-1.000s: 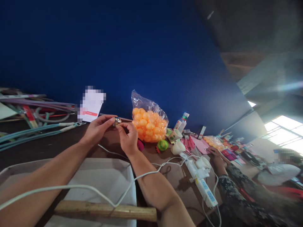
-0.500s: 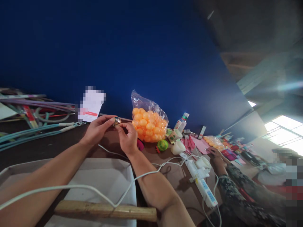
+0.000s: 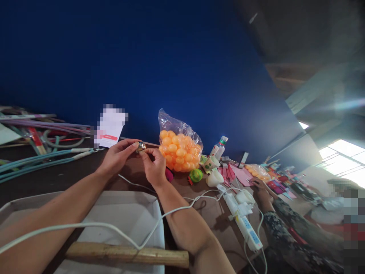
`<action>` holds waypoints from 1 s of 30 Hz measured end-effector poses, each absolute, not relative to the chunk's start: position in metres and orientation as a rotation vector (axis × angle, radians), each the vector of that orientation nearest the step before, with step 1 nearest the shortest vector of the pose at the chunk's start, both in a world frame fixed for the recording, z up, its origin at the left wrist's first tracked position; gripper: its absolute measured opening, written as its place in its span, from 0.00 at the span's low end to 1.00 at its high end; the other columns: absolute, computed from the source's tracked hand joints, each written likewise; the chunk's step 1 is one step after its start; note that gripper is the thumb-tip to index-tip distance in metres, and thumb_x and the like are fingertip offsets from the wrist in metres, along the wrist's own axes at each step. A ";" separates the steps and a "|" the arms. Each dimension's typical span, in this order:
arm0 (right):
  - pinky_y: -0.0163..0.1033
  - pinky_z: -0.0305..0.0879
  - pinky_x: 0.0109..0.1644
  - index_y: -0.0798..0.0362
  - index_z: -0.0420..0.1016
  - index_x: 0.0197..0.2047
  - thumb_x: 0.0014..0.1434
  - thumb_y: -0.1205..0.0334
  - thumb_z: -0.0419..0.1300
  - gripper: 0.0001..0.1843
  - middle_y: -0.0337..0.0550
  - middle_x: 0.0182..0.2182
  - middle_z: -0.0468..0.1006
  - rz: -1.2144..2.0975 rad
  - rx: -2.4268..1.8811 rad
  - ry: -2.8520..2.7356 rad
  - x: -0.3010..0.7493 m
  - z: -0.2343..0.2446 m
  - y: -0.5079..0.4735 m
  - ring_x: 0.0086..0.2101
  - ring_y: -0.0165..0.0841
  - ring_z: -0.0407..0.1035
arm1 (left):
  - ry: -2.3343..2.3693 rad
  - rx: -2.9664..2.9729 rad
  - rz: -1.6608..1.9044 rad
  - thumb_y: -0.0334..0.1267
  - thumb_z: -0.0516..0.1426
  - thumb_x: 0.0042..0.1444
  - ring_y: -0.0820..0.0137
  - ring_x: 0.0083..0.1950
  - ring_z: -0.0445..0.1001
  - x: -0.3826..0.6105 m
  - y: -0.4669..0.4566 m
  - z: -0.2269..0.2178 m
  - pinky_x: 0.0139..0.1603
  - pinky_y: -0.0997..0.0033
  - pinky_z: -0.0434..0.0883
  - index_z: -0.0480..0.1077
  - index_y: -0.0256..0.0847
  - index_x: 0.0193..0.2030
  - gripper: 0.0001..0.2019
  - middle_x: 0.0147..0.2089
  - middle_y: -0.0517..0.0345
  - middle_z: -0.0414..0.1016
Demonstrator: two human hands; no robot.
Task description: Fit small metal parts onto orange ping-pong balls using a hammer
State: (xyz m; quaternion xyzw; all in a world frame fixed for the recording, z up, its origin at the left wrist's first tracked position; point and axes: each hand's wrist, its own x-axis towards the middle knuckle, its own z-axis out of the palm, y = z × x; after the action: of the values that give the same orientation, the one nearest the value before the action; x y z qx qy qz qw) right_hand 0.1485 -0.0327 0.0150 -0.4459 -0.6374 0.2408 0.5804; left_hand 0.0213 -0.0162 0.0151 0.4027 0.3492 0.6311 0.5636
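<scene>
Between my two hands is a small, shiny, rounded metallic piece (image 3: 141, 146), held up above the table; its exact kind is too small to make out. My left hand (image 3: 119, 154) pinches it from the left with thumb and fingers. From the right, my right hand (image 3: 154, 163) grips its lower edge with thumb and forefinger. Just beyond my right hand stands a clear plastic bag of orange balls (image 3: 180, 150). A dark pink object (image 3: 169, 174) lies partly hidden behind my right wrist.
A white tray (image 3: 158, 224) with a wooden stick (image 3: 128, 254) lies under my forearms, crossed by a white cable (image 3: 99, 225). Blue cords (image 3: 42, 158) lie left. Rightward are a green round toy (image 3: 195, 175), tape roll (image 3: 214, 178), bottle (image 3: 219, 148), power strip (image 3: 247, 230) and a co-worker's hand (image 3: 261, 192).
</scene>
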 end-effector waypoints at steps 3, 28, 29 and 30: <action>0.39 0.70 0.41 0.53 0.76 0.34 0.55 0.52 0.62 0.12 0.42 0.32 0.79 0.598 -1.055 -1.466 0.148 0.015 -0.032 0.34 0.33 0.73 | 0.824 0.957 1.504 0.47 0.66 0.45 0.68 0.36 0.77 0.021 -0.016 0.015 0.41 0.70 0.73 0.78 0.38 0.40 0.17 0.36 0.54 0.80; 0.35 0.66 0.35 0.53 0.74 0.29 0.48 0.51 0.66 0.14 0.35 0.23 0.73 0.900 -1.076 -1.312 0.153 0.016 -0.024 0.26 0.28 0.66 | 0.912 1.039 1.487 0.52 0.64 0.46 0.68 0.33 0.76 0.023 -0.015 0.012 0.38 0.70 0.73 0.77 0.37 0.38 0.20 0.36 0.54 0.79; 0.34 0.66 0.35 0.53 0.74 0.29 0.48 0.51 0.66 0.14 0.35 0.23 0.73 0.901 -1.074 -1.315 0.153 0.016 -0.024 0.26 0.27 0.65 | 0.907 1.032 1.485 0.52 0.64 0.46 0.68 0.33 0.76 0.024 -0.015 0.011 0.38 0.70 0.73 0.77 0.37 0.38 0.20 0.35 0.54 0.79; 0.34 0.65 0.34 0.53 0.73 0.29 0.48 0.51 0.66 0.14 0.34 0.23 0.73 0.903 -1.073 -1.316 0.153 0.015 -0.024 0.25 0.27 0.65 | 0.903 1.025 1.484 0.52 0.64 0.46 0.68 0.32 0.76 0.024 -0.014 0.010 0.38 0.69 0.73 0.77 0.37 0.38 0.20 0.35 0.54 0.79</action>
State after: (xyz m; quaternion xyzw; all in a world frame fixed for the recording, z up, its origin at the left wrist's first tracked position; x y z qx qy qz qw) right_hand 0.1531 -0.0241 0.0152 -0.4574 -0.5614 0.3849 0.5723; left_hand 0.0238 -0.0139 0.0104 0.4300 0.3787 0.6223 0.5333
